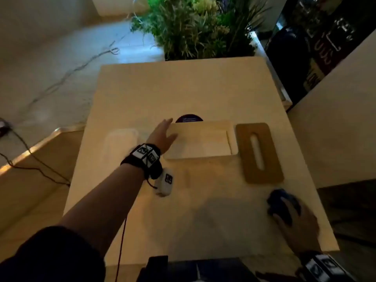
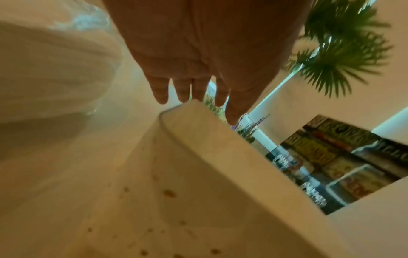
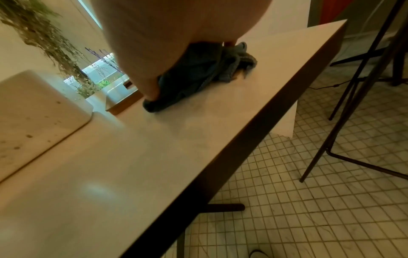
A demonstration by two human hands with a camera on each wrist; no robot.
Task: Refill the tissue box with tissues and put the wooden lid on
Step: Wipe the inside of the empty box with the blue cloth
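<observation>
A white tissue box (image 1: 200,139) stands open-topped in the middle of the table, with pale contents showing inside. My left hand (image 1: 164,133) hovers at its left end, fingers straight, holding nothing; in the left wrist view the fingers (image 2: 183,92) reach over the box's corner (image 2: 198,157). A tissue pack (image 1: 121,143) in clear plastic lies left of the box, and it also shows as tissue pack (image 2: 50,78) in the left wrist view. The wooden lid (image 1: 259,152) with its slot lies flat to the right of the box. My right hand (image 1: 289,212) grips a bunched blue cloth (image 1: 278,200) near the table's right edge.
The pale table (image 1: 183,88) ends close beside the blue cloth (image 3: 198,73), with tiled floor (image 3: 309,174) below. A dark round sticker (image 1: 189,118) lies just behind the box. Green plants (image 1: 195,27) stand past the far edge. Cables (image 1: 30,159) run along the left.
</observation>
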